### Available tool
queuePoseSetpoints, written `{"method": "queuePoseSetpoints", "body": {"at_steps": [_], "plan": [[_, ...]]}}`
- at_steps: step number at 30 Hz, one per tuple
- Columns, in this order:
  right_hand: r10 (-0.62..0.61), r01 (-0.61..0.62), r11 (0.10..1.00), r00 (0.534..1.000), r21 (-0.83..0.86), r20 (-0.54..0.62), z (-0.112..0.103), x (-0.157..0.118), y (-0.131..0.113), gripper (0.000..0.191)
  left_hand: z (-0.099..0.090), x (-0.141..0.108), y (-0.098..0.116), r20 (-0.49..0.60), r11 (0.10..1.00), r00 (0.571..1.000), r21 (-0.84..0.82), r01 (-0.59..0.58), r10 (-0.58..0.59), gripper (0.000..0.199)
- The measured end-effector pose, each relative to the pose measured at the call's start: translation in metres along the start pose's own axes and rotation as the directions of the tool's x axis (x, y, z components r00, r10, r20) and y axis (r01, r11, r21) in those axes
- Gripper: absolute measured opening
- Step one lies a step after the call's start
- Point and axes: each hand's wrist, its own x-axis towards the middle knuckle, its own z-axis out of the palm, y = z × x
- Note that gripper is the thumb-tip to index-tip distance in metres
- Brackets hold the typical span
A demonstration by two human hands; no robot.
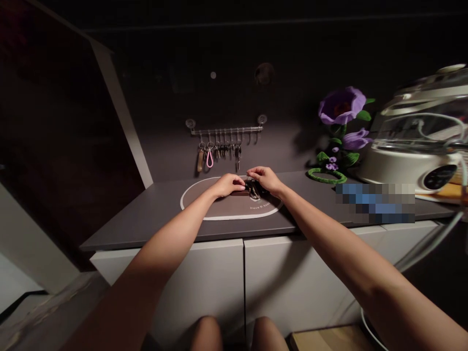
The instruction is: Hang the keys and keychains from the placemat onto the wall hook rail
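Observation:
My left hand (228, 185) is closed in a pinch over the oval mat (215, 208), at the edge of a low brown object, perhaps a tray or case (240, 193). What its fingertips hold is hidden. My right hand (266, 179) is also closed, thumb and fingertips together, just above a bunch of keys (253, 189). Whether those keys hang from its fingers or lie on the mat I cannot tell. Behind both hands, a clear hook rail (226, 130) on the wall carries several keys, a brown key fob (200, 161) and a pink loop (209, 158).
Purple knitted-looking flowers (342, 108) with a green ring base stand to the right on the dark counter (146, 217). Farther right is a white appliance (405, 161) with a clear lid and a cable. White cabinet doors (208, 282) lie below the counter edge.

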Motion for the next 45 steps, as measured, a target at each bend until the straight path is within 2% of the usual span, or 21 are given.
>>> {"method": "queuePoseSetpoints", "body": {"at_steps": [5,13,16,22,26,31,37,45], "plan": [[-0.071,0.078,0.972,0.997,-0.223,0.039,-0.002,0.001,0.008,0.006,0.003,-0.001,-0.004,0.097,0.997,0.995,0.076,-0.004,-0.004,0.02],[-0.069,0.089,0.963,0.994,-0.255,0.086,0.001,0.001,0.01,0.006,0.005,-0.001,-0.007,0.152,0.99,0.988,0.143,-0.012,-0.01,0.019],[-0.074,0.095,0.947,0.994,-0.308,0.08,0.002,0.001,0.01,0.008,0.003,-0.001,-0.009,0.118,0.996,0.992,0.078,0.037,-0.046,0.018],[-0.072,0.091,0.918,0.995,-0.385,0.065,0.001,0.001,0.008,0.01,-0.003,0.001,-0.014,0.021,0.961,0.98,-0.195,0.197,-0.197,0.025],[-0.039,0.078,0.877,0.995,-0.473,0.093,0.001,0.0,0.004,0.016,-0.004,0.003,-0.013,-0.019,0.876,0.954,-0.402,0.266,-0.298,0.02],[-0.041,0.08,0.867,0.995,-0.492,0.091,0.003,-0.001,0.002,0.017,-0.005,0.002,-0.005,0.037,0.692,0.911,-0.637,0.339,-0.412,0.009],[-0.056,0.091,0.89,0.994,-0.446,0.091,0.005,-0.002,0.0,0.017,-0.012,0.003,0.003,0.023,0.531,0.922,-0.812,0.243,-0.387,0.009],[-0.133,0.158,0.932,0.986,-0.325,0.097,0.006,-0.004,-0.003,0.02,-0.024,0.006,0.003,-0.055,0.377,0.927,-0.921,0.097,-0.372,0.014]]}}
